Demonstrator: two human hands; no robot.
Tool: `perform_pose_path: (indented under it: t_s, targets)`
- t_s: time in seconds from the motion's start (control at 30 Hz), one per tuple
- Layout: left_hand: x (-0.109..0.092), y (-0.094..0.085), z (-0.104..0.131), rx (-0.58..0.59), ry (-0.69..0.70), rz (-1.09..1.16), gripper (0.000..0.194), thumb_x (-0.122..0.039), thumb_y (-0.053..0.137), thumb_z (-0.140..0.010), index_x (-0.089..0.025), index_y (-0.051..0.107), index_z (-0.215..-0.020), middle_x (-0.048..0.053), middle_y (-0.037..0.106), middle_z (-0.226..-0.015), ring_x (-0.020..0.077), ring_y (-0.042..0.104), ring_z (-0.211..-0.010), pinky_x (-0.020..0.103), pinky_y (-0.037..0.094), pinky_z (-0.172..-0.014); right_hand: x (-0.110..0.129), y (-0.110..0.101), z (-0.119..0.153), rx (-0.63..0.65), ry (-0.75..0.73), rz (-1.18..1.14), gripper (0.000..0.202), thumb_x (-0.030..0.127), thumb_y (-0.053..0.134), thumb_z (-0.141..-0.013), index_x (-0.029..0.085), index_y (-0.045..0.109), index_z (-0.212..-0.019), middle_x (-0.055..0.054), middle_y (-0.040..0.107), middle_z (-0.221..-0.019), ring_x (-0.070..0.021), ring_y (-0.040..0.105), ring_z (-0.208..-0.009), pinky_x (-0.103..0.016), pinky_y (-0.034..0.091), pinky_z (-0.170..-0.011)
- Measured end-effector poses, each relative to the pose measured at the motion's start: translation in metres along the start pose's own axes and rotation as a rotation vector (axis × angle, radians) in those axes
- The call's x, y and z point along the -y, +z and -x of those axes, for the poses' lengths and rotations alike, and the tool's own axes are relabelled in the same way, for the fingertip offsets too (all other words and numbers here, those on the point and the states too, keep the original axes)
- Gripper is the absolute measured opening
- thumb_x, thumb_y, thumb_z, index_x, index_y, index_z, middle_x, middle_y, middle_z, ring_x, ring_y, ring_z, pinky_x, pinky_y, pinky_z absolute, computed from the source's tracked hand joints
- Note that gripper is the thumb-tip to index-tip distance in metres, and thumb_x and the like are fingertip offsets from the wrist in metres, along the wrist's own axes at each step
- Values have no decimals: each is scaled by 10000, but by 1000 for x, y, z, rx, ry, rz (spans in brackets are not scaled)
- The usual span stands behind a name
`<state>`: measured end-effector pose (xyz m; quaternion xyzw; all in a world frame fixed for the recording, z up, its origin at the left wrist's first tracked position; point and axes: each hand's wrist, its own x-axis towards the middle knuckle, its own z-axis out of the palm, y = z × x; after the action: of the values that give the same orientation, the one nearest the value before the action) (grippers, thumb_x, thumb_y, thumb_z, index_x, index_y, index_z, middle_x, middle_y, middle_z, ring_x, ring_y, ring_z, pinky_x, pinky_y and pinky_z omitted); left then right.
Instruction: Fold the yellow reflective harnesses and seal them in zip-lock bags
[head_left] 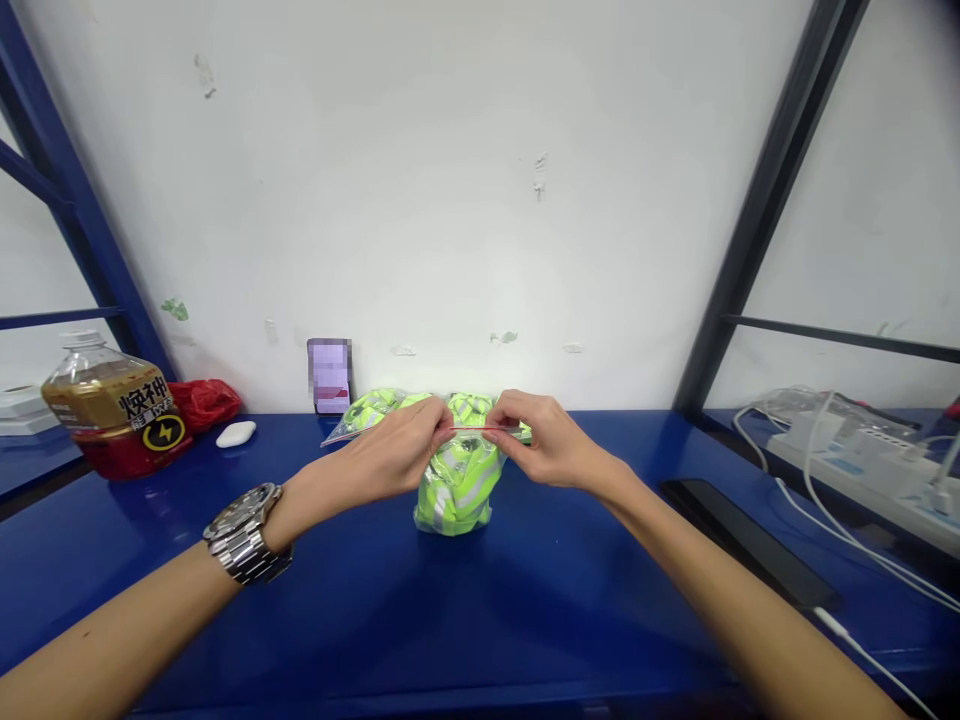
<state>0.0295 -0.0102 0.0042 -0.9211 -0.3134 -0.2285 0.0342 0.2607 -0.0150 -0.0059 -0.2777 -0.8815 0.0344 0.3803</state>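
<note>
Over the blue table [322,620], the left hand [397,447] and right hand [546,440] pinch the red-lined top edge of a clear bag [459,475], fingertips near each other. The bag, upright below them, holds yellow-green cloth [469,500]; whether it touches the table is unclear.

On the left forearm [142,625], which is bare and carries one small spot, the person wears near the left hand [397,450] a silvery metal watch [248,535] with a rounded case [241,509] and a shiny bracelet [253,558] of many links, while the right forearm [720,565] and right hand [551,440] are bare.
</note>
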Motion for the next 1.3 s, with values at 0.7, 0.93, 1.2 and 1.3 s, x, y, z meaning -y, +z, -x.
perform_pose_path:
  t_s: [0.7,0.93,1.2,1.3]
  targets:
    - [-12,-7,-4,38,58,7,236,-320,374,-961,-171,530,-865,27,559,-732,137,480,-623,280,353,-576,6,9,-6,15,-56,35,95,155,545,-855,179,518,-768,-6,514,-709,-132,456,-656,-259,352,-613]
    - [-13,-5,-5,17,88,-17,220,-264,394,-942,-169,527,-796,28,548,-691,136,469,-595,275,347,-551,15,1,-6,78,-45,46,91,170,541,-875,174,565,-788,-29,566,-751,-142,491,-689,-264,370,-629]
    - [-3,-5,0,-10,68,-22,165,-263,427,-942,-172,540,-866,39,594,-773,144,528,-669,263,376,-590,6,-8,-1,64,97,48,103,87,564,-793,174,599,-749,-8,596,-668,-116,502,-585,-242,344,-560]
    - [4,-8,5,-24,37,-45,153,-254,427,-939,-177,540,-871,38,595,-778,144,538,-673,261,381,-596,1,-3,0,24,141,121,141,38,555,-737,178,571,-731,14,572,-597,-102,451,-520,-238,297,-529]
